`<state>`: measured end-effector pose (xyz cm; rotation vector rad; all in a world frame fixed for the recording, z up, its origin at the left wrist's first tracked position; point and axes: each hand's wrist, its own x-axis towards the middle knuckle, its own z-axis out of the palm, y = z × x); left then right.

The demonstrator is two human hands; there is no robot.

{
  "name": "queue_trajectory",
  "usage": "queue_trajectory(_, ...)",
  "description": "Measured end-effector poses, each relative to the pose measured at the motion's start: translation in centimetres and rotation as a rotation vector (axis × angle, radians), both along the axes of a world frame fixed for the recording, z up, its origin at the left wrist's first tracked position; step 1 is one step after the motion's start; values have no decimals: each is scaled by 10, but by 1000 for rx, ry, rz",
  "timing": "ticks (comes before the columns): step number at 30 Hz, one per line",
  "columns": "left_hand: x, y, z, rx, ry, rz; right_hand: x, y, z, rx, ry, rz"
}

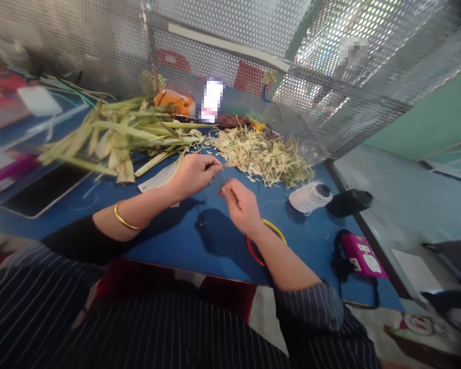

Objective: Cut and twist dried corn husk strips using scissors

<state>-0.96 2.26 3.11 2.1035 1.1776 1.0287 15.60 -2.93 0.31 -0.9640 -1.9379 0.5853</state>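
Above the middle of the blue table (165,238), my left hand (195,176) is closed in a pinch, thumb against forefinger. A little lower and to its right, my right hand (242,204) is also pinched. A fine thread (223,177) shows faintly between the two sets of fingertips. A thin tan strip lies by the left fingertips; whether they hold it I cannot tell. Just beyond the hands is a heap of short, pale plant pieces (261,154). Long green-yellow stalks (126,133) are piled beyond my left forearm.
A white thread cone (307,199) and a black cone (349,203) are at the right, with a purple box (363,254) nearer. A red-yellow ring (275,228) lies beneath my right forearm. A dark flat panel (48,187) lies left. Perforated metal (230,31) stands behind.
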Motion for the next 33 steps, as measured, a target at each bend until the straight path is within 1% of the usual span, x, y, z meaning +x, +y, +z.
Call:
queue_trajectory(2,0,0,-2,44,61,18,-3,-5,1,133,-167,25)
queue_trajectory(4,1,0,-5,121,142,23,-4,-6,3,204,-251,56)
queue_trajectory(6,3,-1,-8,223,280,16,-2,-7,7,212,-266,82)
queue_trajectory(7,3,-1,-8,270,379,-10,-1,-6,10,183,-239,87)
queue_trajectory(8,3,-2,-8,305,486,-57,2,-6,13,129,-185,86)
queue_trajectory(9,3,-3,-7,325,588,-131,6,-5,16,52,-105,77)
queue_trajectory(10,2,-4,-5,332,660,-232,10,-3,19,-44,-4,67)
queue_trajectory(11,1,-6,-2,328,682,-343,15,0,21,-153,119,60)
queue_trajectory(12,0,-7,1,311,647,-449,19,3,22,-265,253,62)
queue_trajectory(13,-1,-7,4,277,565,-539,23,7,22,-375,392,76)
queue_trajectory(14,-3,-7,7,225,458,-598,27,11,21,-477,524,93)
queue_trajectory(15,-4,-7,10,158,345,-623,29,15,18,-568,642,108)
queue_trajectory(16,-6,-6,11,82,243,-611,30,19,15,-645,738,115)
queue_trajectory(18,-6,-4,11,-51,83,-506,28,25,8,-742,849,105)
queue_trajectory(20,-5,-2,9,-128,-42,-353,23,26,2,-752,869,98)
queue_trajectory(21,-3,-1,7,-149,-94,-281,19,25,-1,-721,850,97)
queue_trajectory(22,-2,-1,5,-166,-125,-219,16,23,-2,-662,813,93)
queue_trajectory(24,1,0,2,-189,-146,-114,8,16,-4,-484,662,50)
queue_trajectory(27,4,-1,0,-169,-92,2,-1,3,-2,-190,319,-67)
queue_trajectory(28,4,-1,-1,-142,-61,27,-3,-1,-2,-113,207,-89)
queue_trajectory(30,5,-2,-4,-60,25,59,-6,-7,0,7,24,-83)
queue_trajectory(32,5,-2,-8,61,153,62,-6,-10,1,76,-95,-38)
queue_trajectory(33,4,-2,-9,127,239,46,-5,-10,3,82,-117,-15)
